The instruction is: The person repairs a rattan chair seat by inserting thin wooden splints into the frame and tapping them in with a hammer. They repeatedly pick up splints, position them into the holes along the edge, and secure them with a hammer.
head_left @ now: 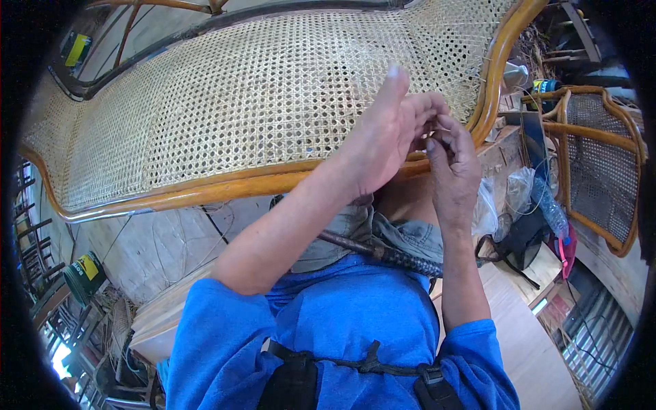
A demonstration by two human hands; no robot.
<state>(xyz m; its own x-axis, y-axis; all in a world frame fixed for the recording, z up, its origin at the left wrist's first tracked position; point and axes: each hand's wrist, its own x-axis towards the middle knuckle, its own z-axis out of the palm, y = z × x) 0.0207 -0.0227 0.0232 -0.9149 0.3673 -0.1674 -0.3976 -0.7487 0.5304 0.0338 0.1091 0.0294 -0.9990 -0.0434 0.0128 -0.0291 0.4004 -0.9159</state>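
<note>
Woven cane webbing (260,102), with a regular pattern of small holes, fills a curved, varnished wooden frame (225,188) in front of me. My left hand (395,133) is over the frame's near right part, its thumb raised well apart and its fingers loosely bent toward the other hand. Close beside it, my right hand (454,164) is closed, with thumb and fingers drawn together near the frame's right-hand curve. Whatever lies between those fingertips is too small or hidden to make out. The two hands' fingertips nearly meet.
At the right stands another cane-panelled wooden piece (601,167). A plastic bottle (549,205), clear plastic bags (521,188) and a black bag (523,242) lie nearer. A dark green bucket (85,277) stands at the left. Wooden boards (526,348) extend beside me.
</note>
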